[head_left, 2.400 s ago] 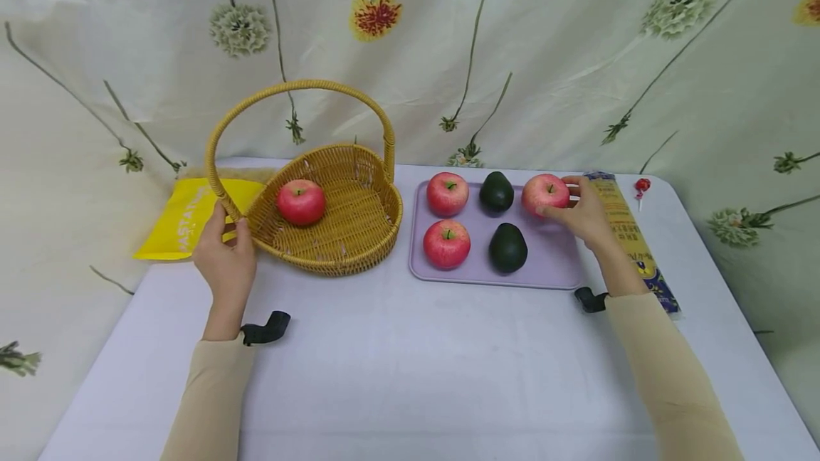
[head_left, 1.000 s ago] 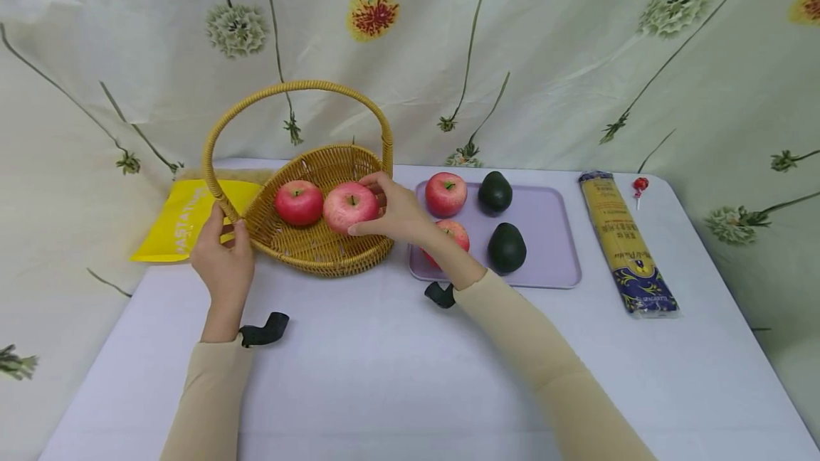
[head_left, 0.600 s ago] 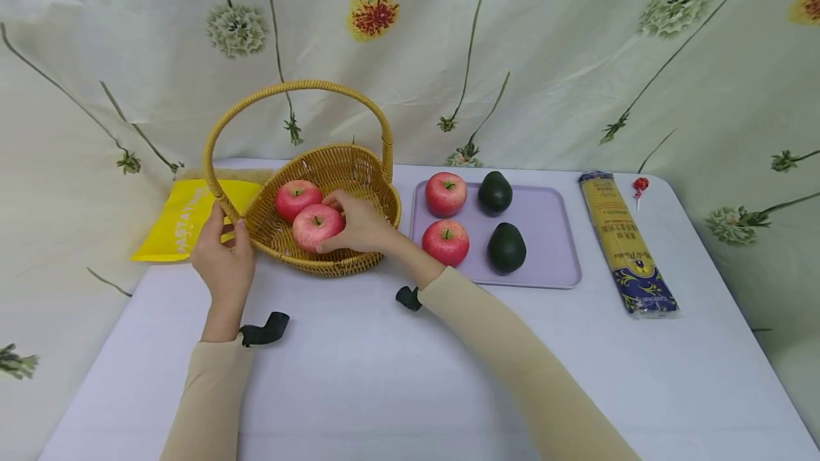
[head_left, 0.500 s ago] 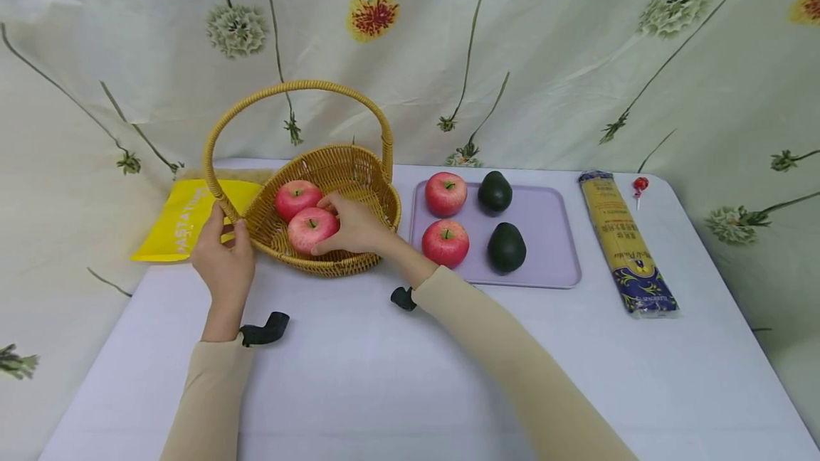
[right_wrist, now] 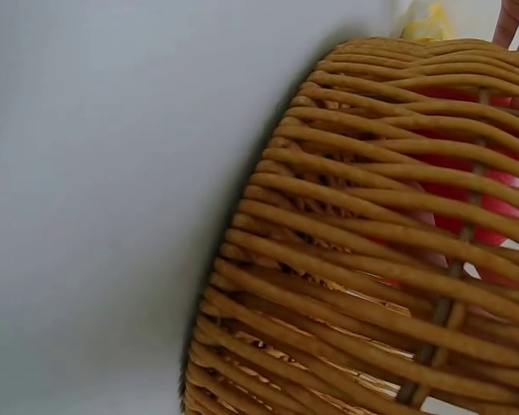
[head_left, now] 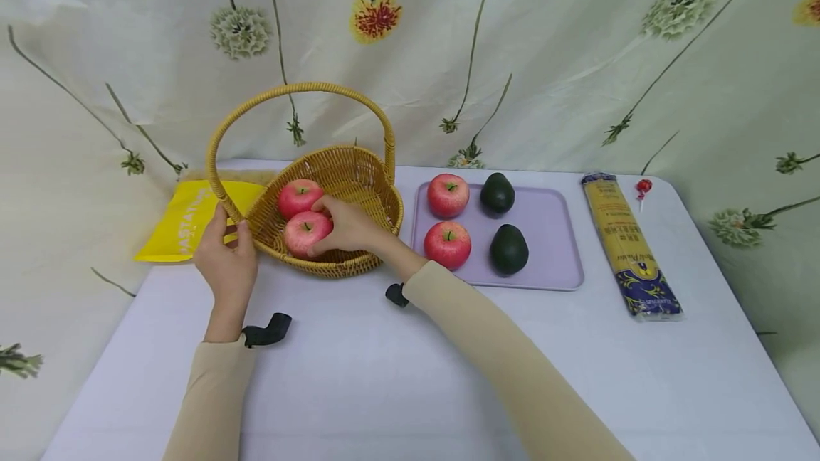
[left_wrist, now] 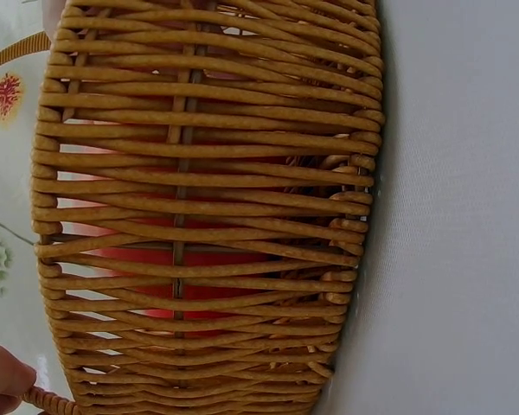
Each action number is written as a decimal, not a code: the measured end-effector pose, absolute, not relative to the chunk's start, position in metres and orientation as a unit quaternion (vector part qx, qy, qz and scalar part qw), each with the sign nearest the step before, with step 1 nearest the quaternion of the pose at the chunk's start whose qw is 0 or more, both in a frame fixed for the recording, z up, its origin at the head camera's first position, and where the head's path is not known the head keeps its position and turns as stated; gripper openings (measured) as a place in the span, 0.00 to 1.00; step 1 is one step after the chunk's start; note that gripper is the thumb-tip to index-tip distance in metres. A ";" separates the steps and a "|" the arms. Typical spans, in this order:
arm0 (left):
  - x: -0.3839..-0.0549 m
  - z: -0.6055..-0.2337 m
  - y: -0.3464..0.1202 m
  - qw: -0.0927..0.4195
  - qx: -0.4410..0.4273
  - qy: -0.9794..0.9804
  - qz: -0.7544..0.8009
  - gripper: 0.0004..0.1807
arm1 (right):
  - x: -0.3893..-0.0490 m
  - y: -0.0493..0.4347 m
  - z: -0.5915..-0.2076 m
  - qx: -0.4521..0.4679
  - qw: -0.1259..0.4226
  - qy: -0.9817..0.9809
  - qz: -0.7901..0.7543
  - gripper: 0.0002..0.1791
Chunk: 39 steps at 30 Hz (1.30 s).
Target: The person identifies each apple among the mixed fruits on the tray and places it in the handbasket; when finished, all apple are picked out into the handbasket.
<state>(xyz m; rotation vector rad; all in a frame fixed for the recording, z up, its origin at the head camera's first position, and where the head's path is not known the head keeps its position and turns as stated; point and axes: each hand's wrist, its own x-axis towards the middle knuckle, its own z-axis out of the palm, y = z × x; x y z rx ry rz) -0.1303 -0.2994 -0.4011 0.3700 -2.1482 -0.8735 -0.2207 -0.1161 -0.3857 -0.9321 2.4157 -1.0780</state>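
Note:
My left hand pinches the lower left end of the handle on a woven wicker basket. Inside the basket my right hand grips a red apple from its right side, thumb toward the front. Just behind that fruit lies a second red apple in the left part of the basket. In the left wrist view the basket's woven wall fills the middle, with red showing through the gaps. The right wrist view also looks at the wicker side, and the right hand is mostly hidden there.
A lilac tray right of the basket holds two red apples and two avocados. Farther right lie a pasta packet and a red lollipop. A yellow bag sits behind the left hand.
My right hand has carried the apple from the tray's right side leftward into the basket, then lower and beside the other apple. My left hand has kept its hold on the handle.

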 end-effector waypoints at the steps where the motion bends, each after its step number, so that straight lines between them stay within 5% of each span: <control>1: -0.130 -0.401 -0.299 0.386 0.145 -0.844 -0.343 0.20 | -0.221 -0.117 -0.386 -0.328 0.166 0.851 -0.374 0.40; 25: -0.130 -0.401 -0.299 0.380 0.151 -0.846 -0.342 0.21 | -0.224 -0.117 -0.391 -0.341 0.132 0.823 -0.435 0.37; 39: -0.129 -0.401 -0.300 0.389 0.141 -0.843 -0.344 0.20 | -0.189 -0.033 -0.364 -0.301 0.040 0.764 -0.570 0.34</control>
